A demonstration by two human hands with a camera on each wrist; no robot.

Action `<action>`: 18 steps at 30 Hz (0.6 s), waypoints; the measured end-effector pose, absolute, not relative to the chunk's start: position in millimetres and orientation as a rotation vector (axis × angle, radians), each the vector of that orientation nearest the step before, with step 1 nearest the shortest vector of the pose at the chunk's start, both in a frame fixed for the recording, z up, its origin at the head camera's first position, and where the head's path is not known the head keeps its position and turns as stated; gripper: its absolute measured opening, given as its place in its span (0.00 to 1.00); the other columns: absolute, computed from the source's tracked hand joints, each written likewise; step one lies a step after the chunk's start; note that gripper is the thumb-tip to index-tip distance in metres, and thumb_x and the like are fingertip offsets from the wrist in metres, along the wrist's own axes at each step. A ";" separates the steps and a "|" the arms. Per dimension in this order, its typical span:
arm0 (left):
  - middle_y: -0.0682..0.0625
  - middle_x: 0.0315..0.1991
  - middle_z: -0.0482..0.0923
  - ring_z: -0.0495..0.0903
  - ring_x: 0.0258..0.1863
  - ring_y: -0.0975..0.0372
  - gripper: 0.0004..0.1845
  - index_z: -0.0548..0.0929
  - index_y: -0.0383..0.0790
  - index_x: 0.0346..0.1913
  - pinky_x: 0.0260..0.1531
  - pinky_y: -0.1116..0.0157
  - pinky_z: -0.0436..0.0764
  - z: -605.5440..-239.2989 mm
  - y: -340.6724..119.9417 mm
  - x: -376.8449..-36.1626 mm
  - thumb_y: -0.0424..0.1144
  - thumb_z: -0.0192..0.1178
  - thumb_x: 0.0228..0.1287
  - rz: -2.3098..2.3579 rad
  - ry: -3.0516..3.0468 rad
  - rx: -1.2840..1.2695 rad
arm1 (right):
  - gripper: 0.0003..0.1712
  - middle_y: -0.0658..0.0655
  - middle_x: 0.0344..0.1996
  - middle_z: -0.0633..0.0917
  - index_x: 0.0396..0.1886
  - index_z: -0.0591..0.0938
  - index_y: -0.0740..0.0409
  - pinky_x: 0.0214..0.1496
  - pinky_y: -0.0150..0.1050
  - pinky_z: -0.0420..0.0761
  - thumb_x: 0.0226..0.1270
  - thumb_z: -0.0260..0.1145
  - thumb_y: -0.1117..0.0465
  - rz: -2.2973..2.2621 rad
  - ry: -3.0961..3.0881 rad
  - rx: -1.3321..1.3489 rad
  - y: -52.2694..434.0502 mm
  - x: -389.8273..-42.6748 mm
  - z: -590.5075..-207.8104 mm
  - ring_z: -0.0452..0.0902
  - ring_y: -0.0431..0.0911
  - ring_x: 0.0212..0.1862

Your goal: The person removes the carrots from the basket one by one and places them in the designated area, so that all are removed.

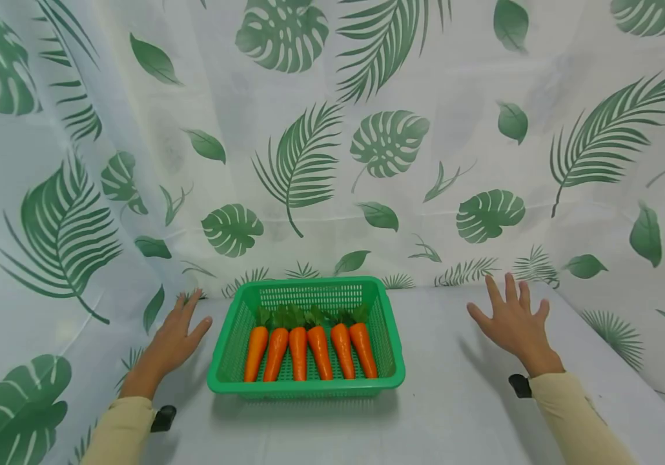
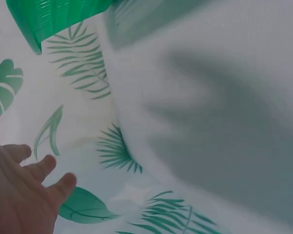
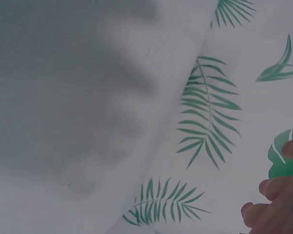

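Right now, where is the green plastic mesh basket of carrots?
In the head view, the green plastic mesh basket sits on the white table near the leaf-print curtain, between both open hands, closer to the left hand than the right hand.

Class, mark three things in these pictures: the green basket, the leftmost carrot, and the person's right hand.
green basket point(image 1: 303, 389), head view, on its front rim.
leftmost carrot point(image 1: 255, 352), head view, middle of its orange body.
right hand point(image 1: 516, 326), head view, back of the hand.

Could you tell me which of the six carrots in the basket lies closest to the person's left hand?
The leftmost carrot, at the end of the row nearest the left hand.
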State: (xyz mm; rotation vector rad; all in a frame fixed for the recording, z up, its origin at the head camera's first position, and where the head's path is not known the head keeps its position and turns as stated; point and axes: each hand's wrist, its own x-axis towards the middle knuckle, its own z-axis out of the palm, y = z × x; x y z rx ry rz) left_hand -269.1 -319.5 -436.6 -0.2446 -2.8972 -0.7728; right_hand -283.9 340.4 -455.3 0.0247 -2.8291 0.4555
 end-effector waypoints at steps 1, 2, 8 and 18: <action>0.25 0.84 0.37 0.44 0.80 0.27 0.43 0.45 0.38 0.88 0.70 0.23 0.51 -436.7 -319.8 -268.4 0.57 0.48 0.87 -0.845 -2.890 -0.245 | 0.52 0.83 0.80 0.45 0.84 0.54 0.68 0.67 0.88 0.31 0.80 0.57 0.36 0.456 -2.833 0.023 340.6 -283.3 -455.5 0.32 0.81 0.79; 0.26 0.84 0.37 0.44 0.80 0.27 0.43 0.43 0.39 0.88 0.71 0.23 0.50 -437.0 -320.1 -267.6 0.57 0.48 0.87 -0.920 -2.878 -0.242 | 0.52 0.83 0.80 0.45 0.84 0.54 0.68 0.67 0.88 0.31 0.80 0.57 0.36 0.457 -2.837 0.020 340.7 -282.8 -455.9 0.32 0.81 0.79; 0.30 0.86 0.38 0.49 0.80 0.29 0.42 0.37 0.47 0.89 0.71 0.26 0.57 -435.6 -314.5 -262.0 0.60 0.42 0.88 -1.272 -2.789 -0.187 | 0.52 0.83 0.80 0.44 0.84 0.54 0.69 0.67 0.88 0.30 0.80 0.57 0.36 0.470 -2.855 0.017 341.4 -279.6 -458.1 0.33 0.82 0.79; 0.32 0.85 0.44 0.48 0.83 0.35 0.42 0.41 0.56 0.90 0.72 0.28 0.57 -448.7 -303.4 -269.8 0.65 0.45 0.85 -1.426 -2.818 -0.168 | 0.52 0.83 0.80 0.45 0.83 0.56 0.70 0.66 0.89 0.32 0.81 0.57 0.35 0.485 -2.880 0.023 338.1 -282.4 -457.6 0.35 0.82 0.78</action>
